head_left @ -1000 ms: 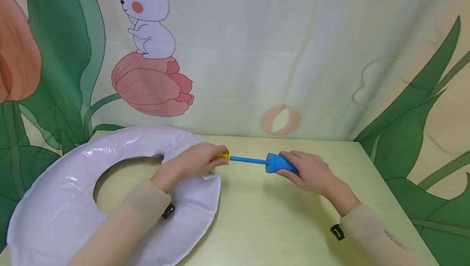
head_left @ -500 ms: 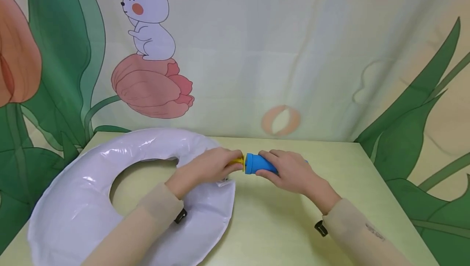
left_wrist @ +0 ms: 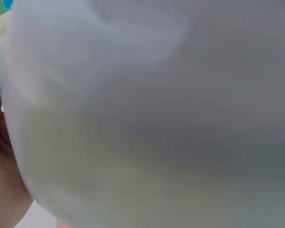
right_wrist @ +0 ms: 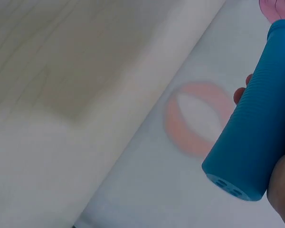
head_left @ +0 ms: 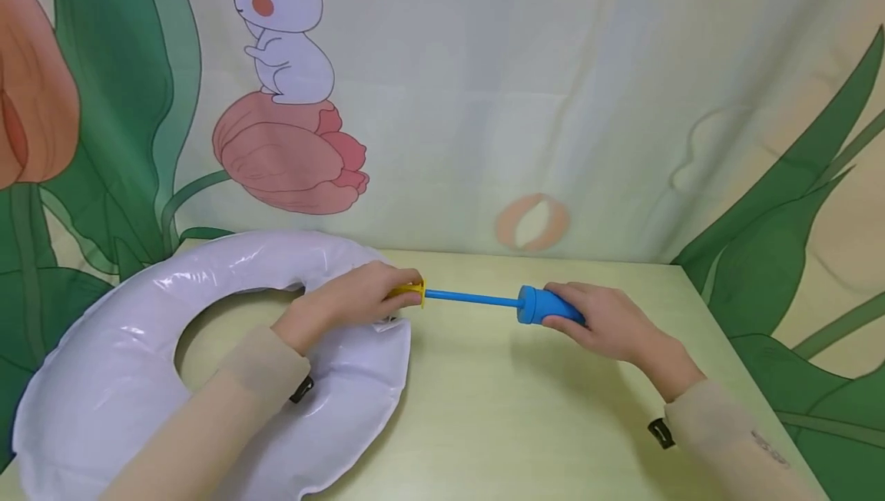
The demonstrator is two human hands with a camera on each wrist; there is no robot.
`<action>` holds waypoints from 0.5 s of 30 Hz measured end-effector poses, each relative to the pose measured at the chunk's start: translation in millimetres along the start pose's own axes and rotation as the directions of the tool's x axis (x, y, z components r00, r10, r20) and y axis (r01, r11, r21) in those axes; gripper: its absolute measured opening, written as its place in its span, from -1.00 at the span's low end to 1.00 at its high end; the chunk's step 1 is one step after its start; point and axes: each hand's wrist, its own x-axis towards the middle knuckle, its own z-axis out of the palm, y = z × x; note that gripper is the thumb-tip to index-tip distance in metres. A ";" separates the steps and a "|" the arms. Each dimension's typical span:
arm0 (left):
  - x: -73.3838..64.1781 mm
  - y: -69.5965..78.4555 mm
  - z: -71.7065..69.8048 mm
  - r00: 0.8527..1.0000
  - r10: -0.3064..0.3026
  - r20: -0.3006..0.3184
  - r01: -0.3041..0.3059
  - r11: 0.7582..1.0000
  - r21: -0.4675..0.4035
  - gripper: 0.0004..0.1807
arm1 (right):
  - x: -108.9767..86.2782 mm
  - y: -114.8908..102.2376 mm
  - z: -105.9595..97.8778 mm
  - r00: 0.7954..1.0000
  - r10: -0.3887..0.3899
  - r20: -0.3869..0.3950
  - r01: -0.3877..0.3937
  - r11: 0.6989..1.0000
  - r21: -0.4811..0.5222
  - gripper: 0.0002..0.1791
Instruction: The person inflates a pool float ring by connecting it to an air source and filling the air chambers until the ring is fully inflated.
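A blue hand pump (head_left: 549,306) spans the gap between my hands, its thin blue rod (head_left: 473,298) drawn out of the barrel. My right hand (head_left: 611,316) grips the ribbed barrel; holes show in its end cap in the right wrist view. At the other end, my left hand (head_left: 353,295) pinches the yellow end piece (head_left: 413,290), close over the edge of a white swim ring (head_left: 97,378). The ring looks partly filled, with creases along its outer seam. In the left wrist view its pale surface (left_wrist: 142,104) fills most of the picture, hiding the fingertips.
The ring lies across the left side of a pale yellow-green table (head_left: 498,424). Behind the table hangs a curtain (head_left: 442,117) printed with a rabbit, tulips and leaves. A small black clip (head_left: 661,433) sits by the right sleeve, another (head_left: 301,389) by the left.
The rod was part-way out, then my hands came together and pushed it in. Now they have moved apart and it is drawn out again. The ring shifted right, then back left.
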 end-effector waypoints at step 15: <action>38.2 41.1 17.5 1.000 0.010 -0.002 -0.010 0.994 0.108 -0.83 | 43.9 -61.5 3.2 0.987 -0.128 -0.100 0.114 0.984 -0.134 -0.38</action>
